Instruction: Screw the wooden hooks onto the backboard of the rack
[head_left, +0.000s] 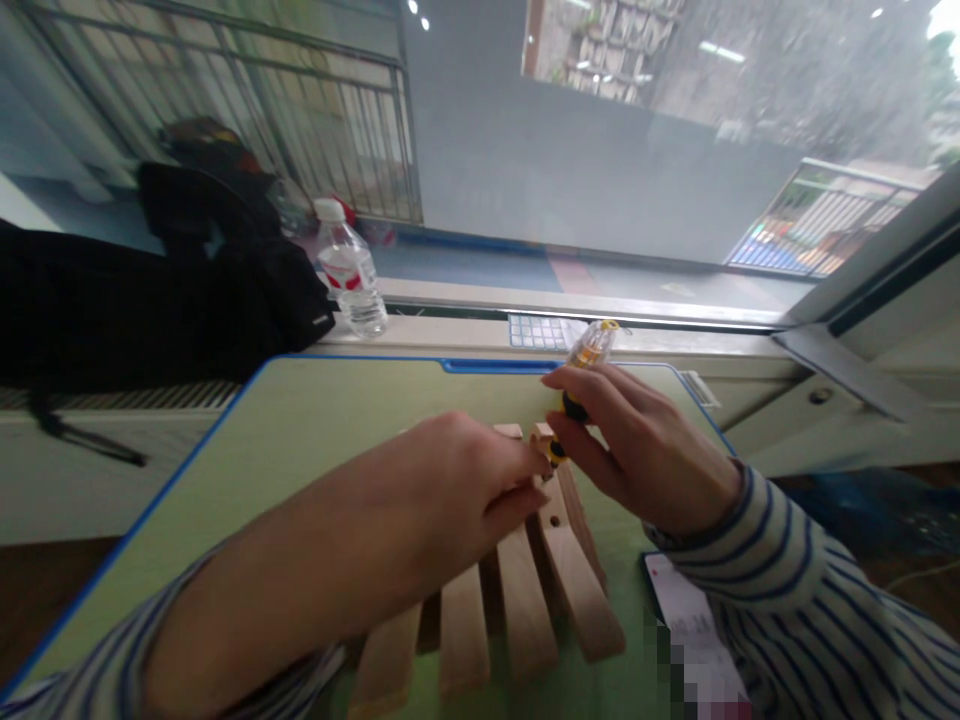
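Several light wooden slats (525, 600) lie side by side on a green desk (315, 440) with a blue edge. My right hand (637, 450) grips a screwdriver (589, 350) with a clear yellow handle, its tip down at the top end of one slat. My left hand (457, 490) reaches over the slats, its fingers pinched together right at the screwdriver's tip; what they pinch is too small to make out. Both forearms wear striped sleeves.
A phone (694, 630) lies at the desk's right, beside the slats. On the window ledge behind stand a water bottle (349, 270), a black bag (187, 280) and a small keypad-like object (540, 332). A window fills the back.
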